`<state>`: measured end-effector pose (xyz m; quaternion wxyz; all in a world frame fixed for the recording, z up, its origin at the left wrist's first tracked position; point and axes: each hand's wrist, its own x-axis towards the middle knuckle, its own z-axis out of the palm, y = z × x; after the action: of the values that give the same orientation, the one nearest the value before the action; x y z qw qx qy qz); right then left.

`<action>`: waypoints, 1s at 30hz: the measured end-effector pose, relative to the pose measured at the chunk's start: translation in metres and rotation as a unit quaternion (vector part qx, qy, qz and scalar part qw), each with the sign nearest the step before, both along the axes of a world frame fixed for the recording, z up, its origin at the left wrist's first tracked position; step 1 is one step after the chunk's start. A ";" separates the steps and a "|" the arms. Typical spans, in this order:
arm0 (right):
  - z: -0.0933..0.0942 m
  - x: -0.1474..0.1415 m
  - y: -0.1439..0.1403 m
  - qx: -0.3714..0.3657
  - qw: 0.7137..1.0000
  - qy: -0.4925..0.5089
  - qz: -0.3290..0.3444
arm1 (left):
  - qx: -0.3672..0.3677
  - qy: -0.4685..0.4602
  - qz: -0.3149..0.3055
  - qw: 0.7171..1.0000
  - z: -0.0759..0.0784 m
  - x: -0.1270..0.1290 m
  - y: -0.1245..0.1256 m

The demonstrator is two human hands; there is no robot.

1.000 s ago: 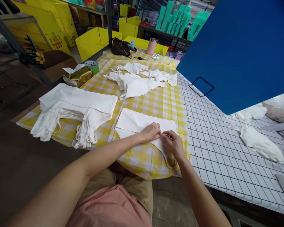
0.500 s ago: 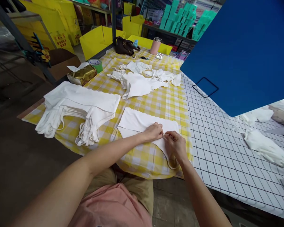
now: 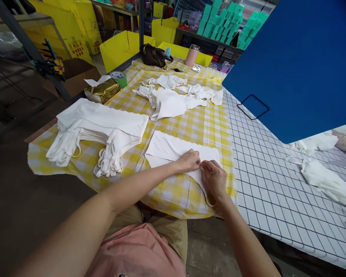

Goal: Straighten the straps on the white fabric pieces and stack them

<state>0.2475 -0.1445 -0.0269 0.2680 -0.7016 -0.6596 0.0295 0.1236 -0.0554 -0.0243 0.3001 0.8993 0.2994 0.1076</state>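
A white camisole (image 3: 167, 148) with a scalloped edge and thin straps lies flat near the table's front edge. Over its middle, my left hand (image 3: 190, 159) is closed, fingertips pinched on a bit of the garment. My right hand (image 3: 216, 177) is closed too and meets the left fingertips; a thin pale strip, seemingly a strap, shows between them. What exactly the fingers pinch is mostly hidden. One strap loops down below my right hand. To the left lies a neat stack of similar white camisoles (image 3: 103, 119), straps hanging toward me.
Loose white garments (image 3: 173, 102) lie farther back on the yellow checked cloth (image 3: 187, 129). Along the left edge are a gold tissue pack (image 3: 105, 91) and green tape (image 3: 119, 78). A bag (image 3: 154, 57) and pink bottle (image 3: 192, 55) stand behind. A blue board (image 3: 300, 69) overhangs the right side.
The view has shifted slightly, so things sit a little farther right. Both hands stay pinched together over the camisole, with only slight finger movement.
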 end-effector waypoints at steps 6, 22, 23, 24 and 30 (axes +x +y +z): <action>-0.001 0.004 -0.003 0.011 0.996 -0.081 0.035 | -0.007 -0.014 0.002 1.000 0.001 -0.001 -0.001; 0.035 -0.010 -0.051 -0.149 0.889 0.414 -0.125 | -0.028 -0.020 -0.072 0.997 0.010 -0.018 0.000; 0.036 -0.012 -0.059 -0.129 0.890 0.416 -0.137 | -0.024 -0.023 -0.083 0.996 0.009 -0.020 0.000; 0.037 -0.014 -0.068 -0.110 0.892 0.412 -0.149 | -0.017 -0.024 -0.094 0.995 0.009 -0.022 -0.001; 0.028 -0.031 -0.123 -0.064 0.888 0.393 -0.231 | 0.024 -0.012 -0.119 0.992 0.010 -0.027 -0.004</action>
<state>0.2166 -0.2677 0.0010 0.4595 -0.7807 -0.3161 0.2820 0.0967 -0.0592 -0.0147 0.2929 0.9341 0.1837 0.0889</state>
